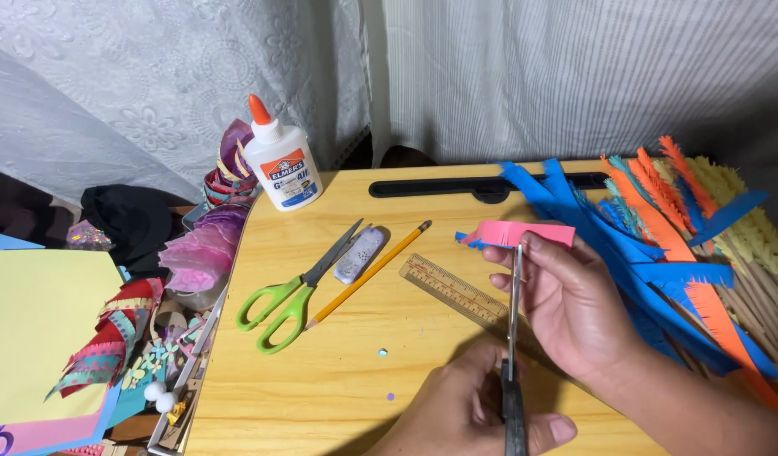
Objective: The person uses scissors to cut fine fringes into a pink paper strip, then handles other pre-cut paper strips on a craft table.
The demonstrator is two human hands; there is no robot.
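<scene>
A: Where was the pink paper strip [516, 233]?

B: Above the worktop [338, 371], toward its right side. Right hand [566, 300] pinched it between thumb and fingertips, just beside the cut line. Left hand [469, 414] was closed round the dark scissors [513, 338], blades up at the strip's lower edge.

A: Handling?

B: Judged thin, light, floppy; tears easily. Best held close to the blades so it stays taut. Green-handled scissors [296, 291], pencil [368, 274] and ruler [452, 291] lay unused mid-worktop.
</scene>
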